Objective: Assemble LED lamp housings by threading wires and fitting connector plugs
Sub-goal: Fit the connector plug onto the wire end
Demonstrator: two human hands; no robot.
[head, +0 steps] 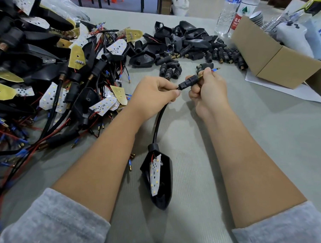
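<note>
Water bottle (241, 14), behind the cardboard box (269, 58): red label with white Chinese characters "农夫", green triangular emblem above. No other text legible.

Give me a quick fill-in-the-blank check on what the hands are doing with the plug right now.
1. The right hand pinches the ____ threaded end of the connector plug.
2. The left hand grips the black ____ just below the plug.
3. The lamp housing lies on the table between the two ____.

Missing words: brass; cable; forearms
</note>
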